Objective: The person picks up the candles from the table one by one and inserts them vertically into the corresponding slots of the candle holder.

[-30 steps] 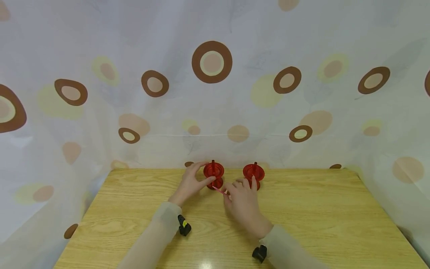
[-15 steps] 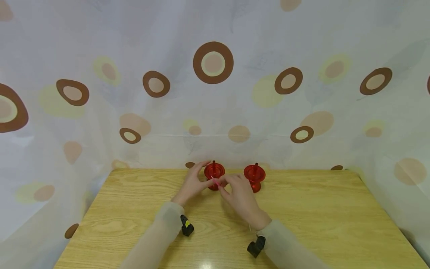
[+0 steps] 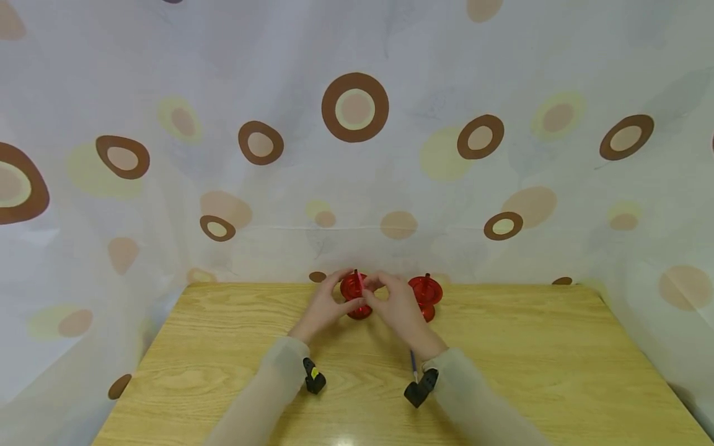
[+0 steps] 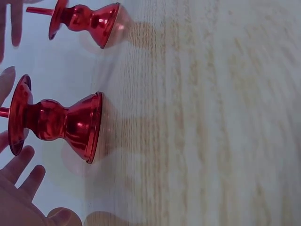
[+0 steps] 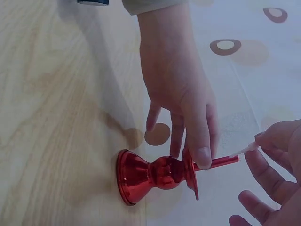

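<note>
— Both hands have closed in on the near red candlestick [image 3: 356, 296]. Right hand [image 3: 398, 310]?
— Pinching a thin pink candle [image 5: 244, 149], apparently, at its spike.
— Left hand [image 3: 323, 306]?
— Fingers steady its dish. Seating comes next; second candlestick [image 3: 426, 296] waits beyond the right hand.

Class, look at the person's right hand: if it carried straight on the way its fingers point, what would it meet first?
Most likely the left red candleholder, whose pin the right hand nearly touches; the left hand holds its rim.
</note>
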### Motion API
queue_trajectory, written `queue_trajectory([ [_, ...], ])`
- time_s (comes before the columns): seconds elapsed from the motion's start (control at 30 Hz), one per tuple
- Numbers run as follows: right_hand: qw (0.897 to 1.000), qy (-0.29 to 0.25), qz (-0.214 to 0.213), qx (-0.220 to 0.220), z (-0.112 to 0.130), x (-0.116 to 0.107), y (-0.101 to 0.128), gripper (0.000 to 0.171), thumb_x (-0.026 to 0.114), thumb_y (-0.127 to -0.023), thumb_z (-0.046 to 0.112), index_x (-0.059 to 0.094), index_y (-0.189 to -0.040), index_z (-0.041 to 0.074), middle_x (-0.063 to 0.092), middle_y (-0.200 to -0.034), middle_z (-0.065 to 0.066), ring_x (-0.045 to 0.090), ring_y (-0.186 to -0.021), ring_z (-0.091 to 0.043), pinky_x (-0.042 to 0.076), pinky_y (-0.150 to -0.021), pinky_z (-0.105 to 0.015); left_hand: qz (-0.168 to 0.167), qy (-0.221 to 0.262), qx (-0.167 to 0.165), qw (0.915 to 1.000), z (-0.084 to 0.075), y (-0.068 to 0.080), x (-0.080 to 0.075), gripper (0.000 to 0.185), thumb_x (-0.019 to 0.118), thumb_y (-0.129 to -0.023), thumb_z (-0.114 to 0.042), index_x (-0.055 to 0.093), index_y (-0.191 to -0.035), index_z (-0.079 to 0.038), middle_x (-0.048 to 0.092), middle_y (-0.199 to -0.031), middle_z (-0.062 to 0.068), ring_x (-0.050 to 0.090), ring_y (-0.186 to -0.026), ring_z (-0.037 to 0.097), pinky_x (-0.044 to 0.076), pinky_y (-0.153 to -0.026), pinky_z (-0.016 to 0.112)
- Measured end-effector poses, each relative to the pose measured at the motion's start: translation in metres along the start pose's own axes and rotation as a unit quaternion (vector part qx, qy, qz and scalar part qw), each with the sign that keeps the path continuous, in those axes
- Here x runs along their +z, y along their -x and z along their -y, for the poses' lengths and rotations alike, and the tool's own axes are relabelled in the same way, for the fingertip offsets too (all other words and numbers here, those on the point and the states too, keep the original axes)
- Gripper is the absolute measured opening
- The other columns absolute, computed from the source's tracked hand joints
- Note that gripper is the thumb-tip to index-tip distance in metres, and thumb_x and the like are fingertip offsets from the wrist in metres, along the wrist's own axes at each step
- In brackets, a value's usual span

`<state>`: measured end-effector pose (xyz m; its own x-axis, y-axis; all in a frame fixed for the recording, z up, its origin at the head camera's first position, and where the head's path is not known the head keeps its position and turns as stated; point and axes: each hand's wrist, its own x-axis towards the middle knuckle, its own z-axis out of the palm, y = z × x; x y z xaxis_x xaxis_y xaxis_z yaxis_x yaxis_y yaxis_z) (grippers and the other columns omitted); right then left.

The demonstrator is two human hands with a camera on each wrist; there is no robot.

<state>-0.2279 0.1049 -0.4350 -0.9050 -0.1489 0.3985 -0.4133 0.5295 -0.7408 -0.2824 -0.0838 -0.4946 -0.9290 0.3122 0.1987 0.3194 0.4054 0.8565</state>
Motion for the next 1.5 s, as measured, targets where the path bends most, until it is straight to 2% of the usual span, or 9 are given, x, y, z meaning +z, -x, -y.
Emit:
queue_trajectory([
  [0.27, 0.999, -0.034, 0.016, 0.018, 0.0, -0.003, -0.013, 0.012, 0.074, -0.096, 0.009, 0.073, -0.108, 0.005, 0.073, -0.101, -0.006, 0.061, -0.108, -0.029, 0.045, -0.103, -0.054, -0.004, 0.009, 0.002, 1.0, 0.003, 0.0, 0.002, 0.071, 0.085, -0.089, -0.031, 0.054, -0.151, -0.015, 0.055, -0.153, 0.007, 0.045, -0.146, 0.031, 0.033, -0.12, 0.057],
  [0.53, 0.999, -0.041, 0.013, 0.033, -0.001, -0.003, -0.023, 0.009, 0.072, -0.098, 0.012, 0.072, -0.107, 0.01, 0.072, -0.103, -0.006, 0.06, -0.109, -0.028, 0.045, -0.101, -0.051, -0.006, 0.018, 0.003, 0.9998, 0.002, 0.001, 0.002, 0.069, 0.084, -0.091, -0.027, 0.054, -0.151, -0.01, 0.055, -0.152, 0.011, 0.045, -0.145, 0.033, 0.033, -0.12, 0.056],
  [0.83, 0.998, -0.042, 0.018, 0.04, -0.003, -0.003, -0.037, 0.013, 0.07, -0.1, 0.016, 0.072, -0.11, 0.008, 0.072, -0.107, -0.009, 0.061, -0.109, -0.028, 0.049, -0.097, -0.053, -0.005, 0.014, -0.002, 0.9999, 0.006, 0.002, 0.002, 0.071, 0.084, -0.091, -0.029, 0.054, -0.152, -0.011, 0.055, -0.153, 0.009, 0.044, -0.146, 0.032, 0.033, -0.12, 0.056],
  [1.1, 0.997, -0.051, 0.014, 0.057, -0.005, -0.004, -0.047, 0.017, 0.069, -0.101, 0.019, 0.073, -0.111, 0.006, 0.073, -0.109, -0.012, 0.062, -0.115, -0.031, 0.045, -0.106, -0.06, -0.008, 0.017, 0.014, 0.9997, 0.008, 0.002, 0.002, 0.069, 0.083, -0.092, -0.026, 0.054, -0.152, -0.007, 0.058, -0.15, 0.012, 0.049, -0.143, 0.032, 0.036, -0.119, 0.054],
  [1.5, 0.998, -0.047, 0.016, 0.044, -0.006, -0.005, -0.061, 0.02, 0.069, -0.101, 0.019, 0.076, -0.11, 0.002, 0.075, -0.106, -0.011, 0.065, -0.11, -0.029, 0.048, -0.104, -0.06, -0.004, 0.005, 0.014, 0.9999, 0.008, -0.002, 0.001, 0.066, 0.08, -0.094, -0.028, 0.055, -0.152, -0.008, 0.058, -0.15, 0.012, 0.048, -0.142, 0.033, 0.037, -0.119, 0.053],
])
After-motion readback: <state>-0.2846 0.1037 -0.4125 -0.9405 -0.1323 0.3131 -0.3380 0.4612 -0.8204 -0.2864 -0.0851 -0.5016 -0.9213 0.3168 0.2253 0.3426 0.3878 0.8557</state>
